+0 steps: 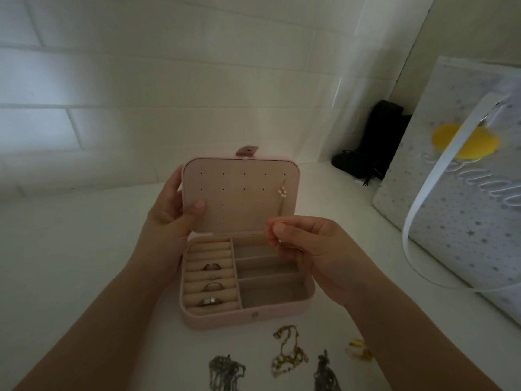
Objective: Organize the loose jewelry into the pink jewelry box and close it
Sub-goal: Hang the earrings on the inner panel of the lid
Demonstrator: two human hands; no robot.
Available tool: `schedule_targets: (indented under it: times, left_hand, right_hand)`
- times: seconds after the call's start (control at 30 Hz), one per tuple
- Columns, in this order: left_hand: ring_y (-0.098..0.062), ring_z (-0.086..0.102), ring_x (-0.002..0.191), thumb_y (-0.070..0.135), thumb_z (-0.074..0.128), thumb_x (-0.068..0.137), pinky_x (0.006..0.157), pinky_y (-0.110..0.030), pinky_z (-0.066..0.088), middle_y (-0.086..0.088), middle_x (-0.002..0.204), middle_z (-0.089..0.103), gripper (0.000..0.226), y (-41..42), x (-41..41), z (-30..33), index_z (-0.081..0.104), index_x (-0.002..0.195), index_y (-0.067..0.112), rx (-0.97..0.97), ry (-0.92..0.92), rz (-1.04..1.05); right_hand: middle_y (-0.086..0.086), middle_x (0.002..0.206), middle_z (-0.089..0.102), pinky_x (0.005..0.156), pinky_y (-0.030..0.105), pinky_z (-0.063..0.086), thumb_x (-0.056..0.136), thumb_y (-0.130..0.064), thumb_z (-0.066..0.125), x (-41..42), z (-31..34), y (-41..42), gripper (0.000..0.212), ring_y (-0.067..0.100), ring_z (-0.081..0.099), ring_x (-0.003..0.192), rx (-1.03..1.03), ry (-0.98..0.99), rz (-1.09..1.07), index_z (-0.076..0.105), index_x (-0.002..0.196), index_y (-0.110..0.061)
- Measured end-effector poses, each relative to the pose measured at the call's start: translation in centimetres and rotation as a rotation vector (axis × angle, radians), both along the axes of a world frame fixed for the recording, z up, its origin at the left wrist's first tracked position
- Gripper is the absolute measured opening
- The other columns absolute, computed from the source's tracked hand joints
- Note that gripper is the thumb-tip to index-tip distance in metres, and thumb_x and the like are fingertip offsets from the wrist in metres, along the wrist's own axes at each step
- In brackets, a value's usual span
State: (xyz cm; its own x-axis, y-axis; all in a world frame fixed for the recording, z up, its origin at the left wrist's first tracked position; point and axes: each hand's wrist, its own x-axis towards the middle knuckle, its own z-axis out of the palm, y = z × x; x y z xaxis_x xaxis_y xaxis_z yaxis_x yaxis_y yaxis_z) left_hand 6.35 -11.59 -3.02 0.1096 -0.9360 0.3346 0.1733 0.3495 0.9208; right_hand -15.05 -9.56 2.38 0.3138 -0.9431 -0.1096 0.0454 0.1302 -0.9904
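The pink jewelry box [225, 317] stands open on the white surface. My left hand [172, 204] grips the left edge of its upright lid [239, 193], thumb on the inner panel. An earring [282, 191] hangs in the lid's holes at the right. My right hand [307, 246] pinches a small earring in front of the lid's lower right corner. Several rings [212, 286] sit in the ring rolls on the left. The right compartments look empty. Loose on the surface in front lie a gold chain [287, 351], a silver chain [225, 371], another silver piece [325, 373] and gold earrings [359, 351].
A grey star-patterned gift bag [456, 210] with white ribbon handles leans at the right. A black object [369, 142] stands in the back corner. A white tiled wall runs behind the box.
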Motion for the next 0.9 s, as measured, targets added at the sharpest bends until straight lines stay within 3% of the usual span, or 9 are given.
schedule_targets:
  times: [0.17,0.3,0.4,0.5,0.57,0.67,0.77,0.9]
  left_hand:
    - [-0.029,0.058,0.114,0.012,0.052,0.084,0.093,-0.051,0.048,-0.008,0.124,0.062,0.056,0.11,0.01,0.0,0.04,0.136,0.029,-0.01,-0.006,-0.007]
    - [-0.03,0.057,0.116,0.012,0.053,0.083,0.097,-0.055,0.044,-0.009,0.126,0.061,0.057,0.06,0.06,0.01,0.04,0.136,0.029,-0.001,0.002,-0.006]
    - [-0.03,0.056,0.117,0.011,0.053,0.083,0.098,-0.056,0.043,-0.009,0.127,0.06,0.058,0.04,0.09,0.01,0.039,0.137,0.027,0.001,0.004,-0.006]
    - [-0.028,0.058,0.116,0.011,0.053,0.083,0.097,-0.054,0.044,-0.006,0.124,0.062,0.057,0.04,0.08,0.03,0.04,0.136,0.029,-0.001,-0.005,-0.004]
    - [-0.027,0.058,0.115,0.012,0.053,0.082,0.097,-0.053,0.045,-0.004,0.122,0.064,0.057,0.03,0.06,0.02,0.041,0.135,0.03,0.0,-0.004,0.001]
    - [-0.028,0.057,0.116,0.012,0.054,0.081,0.096,-0.055,0.044,-0.004,0.123,0.063,0.058,0.0,0.08,-0.06,0.041,0.135,0.031,0.005,0.006,0.009]
    - [-0.029,0.057,0.116,0.013,0.055,0.081,0.095,-0.055,0.045,-0.006,0.125,0.062,0.059,-0.03,0.12,-0.06,0.041,0.136,0.029,0.003,0.008,0.009]
    - [-0.03,0.058,0.115,0.013,0.055,0.081,0.096,-0.055,0.045,-0.008,0.123,0.063,0.057,-0.05,0.12,-0.11,0.043,0.135,0.029,-0.003,0.001,0.013]
  right_hand:
    - [0.001,0.07,0.068,0.066,0.021,0.051,0.088,-0.014,0.054,-0.04,-0.07,0.15,0.02,0.009,0.061,0.066,0.04,-0.015,0.025,0.072,0.091,-0.008]
    - [0.001,0.068,0.069,0.063,0.017,0.052,0.079,-0.01,0.061,-0.03,-0.19,0.08,0.02,0.008,0.061,0.063,0.097,-0.113,0.02,0.071,0.095,-0.007]
    - [0.002,0.069,0.071,0.062,0.016,0.054,0.067,-0.01,0.064,0.03,-0.26,0.03,0.024,0.008,0.064,0.063,0.126,-0.174,0.012,0.073,0.09,-0.01]
    - [0.003,0.071,0.073,0.065,0.015,0.055,0.072,0.0,0.062,0.09,-0.38,-0.04,0.019,0.008,0.067,0.064,0.123,-0.173,-0.007,0.072,0.086,-0.008]
    - [0.002,0.071,0.074,0.067,0.015,0.055,0.077,0.004,0.059,0.15,-0.42,-0.02,0.019,0.007,0.067,0.065,0.097,-0.139,-0.018,0.072,0.086,-0.007]
    - [0.003,0.074,0.074,0.071,0.017,0.055,0.077,-0.004,0.063,0.25,-0.39,0.13,0.015,0.01,0.066,0.07,0.03,-0.06,-0.033,0.073,0.087,-0.009]
    - [0.001,0.079,0.075,0.079,0.024,0.054,0.077,-0.011,0.068,0.47,-0.33,0.37,0.015,0.011,0.068,0.076,-0.13,0.154,-0.094,0.074,0.085,-0.023]
    - [-0.013,0.087,0.072,0.082,0.016,0.051,0.079,-0.017,0.068,0.57,-0.36,0.42,0.023,0.001,0.067,0.084,-0.307,0.358,-0.167,0.068,0.092,-0.037]
